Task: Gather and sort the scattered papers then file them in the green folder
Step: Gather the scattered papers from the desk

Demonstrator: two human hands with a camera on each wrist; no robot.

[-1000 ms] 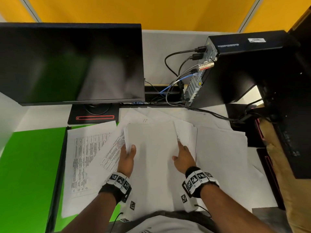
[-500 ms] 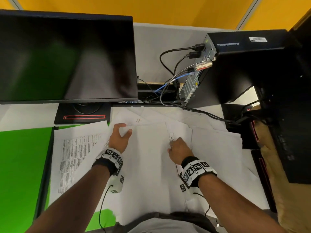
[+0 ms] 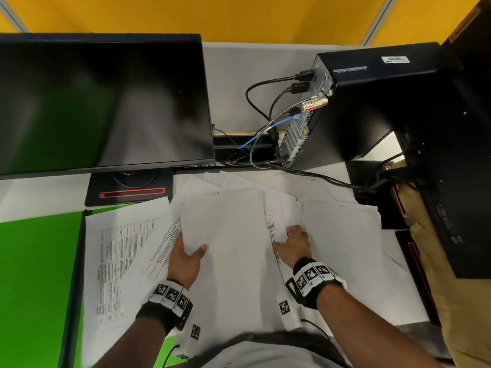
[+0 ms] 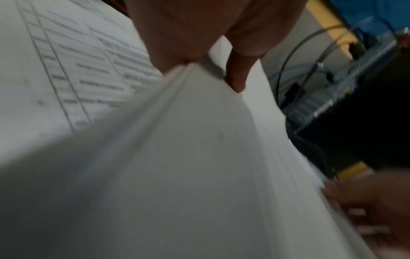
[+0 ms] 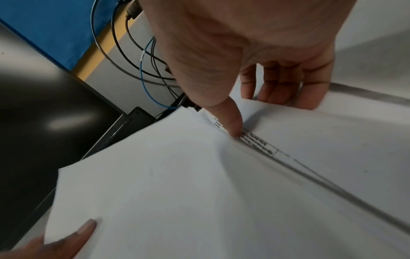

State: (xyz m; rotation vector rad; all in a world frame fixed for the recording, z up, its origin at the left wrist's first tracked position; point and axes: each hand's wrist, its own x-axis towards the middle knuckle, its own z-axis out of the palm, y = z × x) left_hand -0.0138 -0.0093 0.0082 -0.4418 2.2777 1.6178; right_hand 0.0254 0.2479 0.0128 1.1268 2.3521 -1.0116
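Observation:
A stack of white papers [image 3: 233, 248] lies in the middle of the desk, its left edge lifted a little. My left hand [image 3: 190, 251] grips that left edge, thumb on top and fingers underneath; the left wrist view shows the hand [image 4: 221, 70] pinching the stack [image 4: 188, 157]. My right hand [image 3: 291, 237] holds the right edge, where the thumb presses on the stack [image 5: 166, 175] beside a printed strip and the fingers [image 5: 284, 87] curl behind the sheets. The open green folder [image 3: 34, 261] lies flat at the left.
A printed table sheet [image 3: 119, 261] lies over the folder's right side. More loose white sheets [image 3: 345, 235] spread to the right and back. A monitor [image 3: 101, 102] stands behind, and a black computer case [image 3: 372, 102] with cables [image 3: 260, 107] at the back right.
My left hand has come back from the stack's far left corner to its left edge, nearer to me. My right hand stays at the right edge.

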